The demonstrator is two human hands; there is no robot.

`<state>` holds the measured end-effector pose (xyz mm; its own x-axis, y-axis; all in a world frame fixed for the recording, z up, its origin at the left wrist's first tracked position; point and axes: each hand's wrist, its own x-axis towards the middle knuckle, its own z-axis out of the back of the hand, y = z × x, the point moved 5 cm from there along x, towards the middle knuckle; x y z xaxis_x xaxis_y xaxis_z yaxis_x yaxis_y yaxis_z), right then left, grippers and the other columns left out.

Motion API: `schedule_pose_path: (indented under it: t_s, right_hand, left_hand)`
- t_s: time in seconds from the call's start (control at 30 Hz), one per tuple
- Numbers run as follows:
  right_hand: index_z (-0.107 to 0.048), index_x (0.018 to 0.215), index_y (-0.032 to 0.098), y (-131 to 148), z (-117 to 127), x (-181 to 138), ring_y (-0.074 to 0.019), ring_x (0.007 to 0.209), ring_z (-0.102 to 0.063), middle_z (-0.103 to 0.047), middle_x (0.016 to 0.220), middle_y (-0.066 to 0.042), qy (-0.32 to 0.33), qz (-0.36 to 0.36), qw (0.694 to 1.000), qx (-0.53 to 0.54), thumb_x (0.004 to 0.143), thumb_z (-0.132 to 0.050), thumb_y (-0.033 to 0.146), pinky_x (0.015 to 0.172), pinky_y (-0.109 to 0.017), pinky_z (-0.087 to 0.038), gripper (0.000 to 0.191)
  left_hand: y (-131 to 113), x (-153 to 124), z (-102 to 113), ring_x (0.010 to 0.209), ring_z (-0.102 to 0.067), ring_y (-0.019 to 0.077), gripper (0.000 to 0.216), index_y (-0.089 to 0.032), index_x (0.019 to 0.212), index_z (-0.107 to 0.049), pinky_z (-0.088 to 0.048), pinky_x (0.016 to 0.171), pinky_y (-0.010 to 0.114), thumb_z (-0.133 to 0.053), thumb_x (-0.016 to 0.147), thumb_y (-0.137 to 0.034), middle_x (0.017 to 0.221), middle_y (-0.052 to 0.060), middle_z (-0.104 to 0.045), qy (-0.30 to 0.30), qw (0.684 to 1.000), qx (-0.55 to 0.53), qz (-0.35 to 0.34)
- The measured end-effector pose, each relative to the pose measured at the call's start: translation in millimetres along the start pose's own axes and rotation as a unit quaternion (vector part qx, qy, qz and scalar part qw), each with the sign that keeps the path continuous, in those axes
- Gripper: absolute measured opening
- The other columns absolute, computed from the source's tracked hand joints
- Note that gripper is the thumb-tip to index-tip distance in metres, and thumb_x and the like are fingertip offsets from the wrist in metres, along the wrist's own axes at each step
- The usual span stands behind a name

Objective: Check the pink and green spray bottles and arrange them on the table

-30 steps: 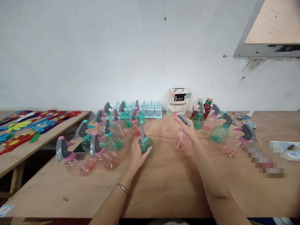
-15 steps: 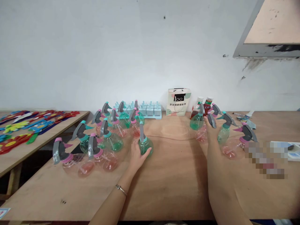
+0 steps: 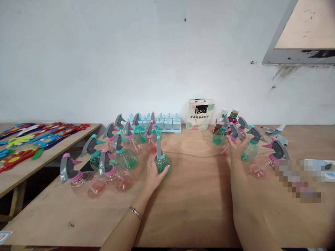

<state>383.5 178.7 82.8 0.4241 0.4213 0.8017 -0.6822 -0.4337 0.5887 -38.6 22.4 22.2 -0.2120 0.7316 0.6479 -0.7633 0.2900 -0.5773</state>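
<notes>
My left hand (image 3: 155,170) is curved around the round body of a green spray bottle (image 3: 165,162) with a grey head and teal collar. The bottle stands upright on the table. At the right, my right hand (image 3: 238,144) wraps a pink spray bottle (image 3: 235,129), thumb on the left and fingers on the right, below its grey head; the hand hides much of its body. Close by stand a green spray bottle (image 3: 219,136) to the left, a teal-collared spray bottle (image 3: 248,150) to the right and a pink spray bottle (image 3: 258,169) farther right.
Several pink and green spray bottles (image 3: 128,157) stand at the left. Along the wall are a light-blue popsicle mould (image 3: 171,126), a paper bag (image 3: 200,120) and two red bottles (image 3: 233,116). Colourful felt flowers (image 3: 17,158) lie on another table. A blurred patch (image 3: 298,181) covers something at right.
My right hand has shifted slightly and its fingers now show around the pink bottle, whose grey head has turned more upright. The left hand still holds the green bottle in place.
</notes>
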Motion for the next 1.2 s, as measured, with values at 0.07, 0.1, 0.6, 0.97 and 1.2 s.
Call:
schedule_pose_path:
  t_s: [0.07,0.1,0.6,0.97,1.2]
  right_hand:
    - [-0.037,0.131,0.019,10.9,13.0,4.5,-0.0369,0.108,-0.057,-0.051,0.119,-0.020,-0.106,0.012,0.994,-0.001,0.073,-0.058,0.075,0.091,-0.058,-0.046,0.082]
    - [-0.038,0.129,0.020,19.9,18.5,6.4,-0.0376,0.107,-0.056,-0.049,0.118,-0.019,-0.160,0.019,0.987,0.000,0.072,-0.055,0.078,0.090,-0.060,-0.046,0.083]
    - [-0.045,0.145,0.029,218.7,-76.5,-130.6,-0.0285,0.133,-0.053,-0.055,0.143,-0.011,0.600,-0.013,0.715,0.360,0.070,-0.082,0.048,0.111,-0.047,-0.043,0.086]
    - [-0.073,0.103,0.027,210.6,-76.1,-101.4,-0.0245,0.105,-0.070,-0.078,0.100,-0.003,0.538,-0.212,0.665,0.472,0.072,-0.075,0.037,0.104,-0.045,-0.048,0.033]
    - [-0.071,0.085,0.020,214.0,-72.8,-98.0,-0.0277,0.097,-0.073,-0.078,0.089,-0.007,0.521,-0.312,0.576,0.547,0.061,-0.073,0.027,0.087,-0.040,-0.057,0.025]
  left_hand:
    - [-0.6,0.1,-0.7,0.129,-0.051,0.0330,0.068,-0.018,0.139,-0.037,-0.040,0.110,0.056,-0.066,0.083,-0.046,0.133,0.018,-0.051,0.005,1.000,-0.016,0.009]
    - [-1.1,-0.2,-1.8,0.132,-0.049,0.0330,0.070,-0.018,0.140,-0.035,-0.039,0.111,0.056,-0.066,0.083,-0.045,0.135,0.018,-0.050,0.011,0.999,-0.027,0.014]
    - [-36.1,-31.4,-39.8,0.138,-0.043,0.0310,0.074,-0.022,0.149,-0.028,-0.040,0.112,0.052,-0.063,0.087,-0.039,0.140,0.017,-0.043,0.119,0.988,-0.101,-0.012]
    - [16.4,54.7,11.6,0.144,-0.032,0.0286,0.071,-0.019,0.143,-0.030,-0.027,0.121,0.049,-0.064,0.085,-0.039,0.147,0.018,-0.035,-0.190,0.977,-0.068,0.074]
    - [47.9,108.6,-10.8,0.136,-0.046,0.0341,0.074,-0.014,0.136,-0.039,-0.034,0.114,0.052,-0.074,0.073,-0.029,0.139,0.022,-0.050,-0.072,0.982,-0.036,0.173]
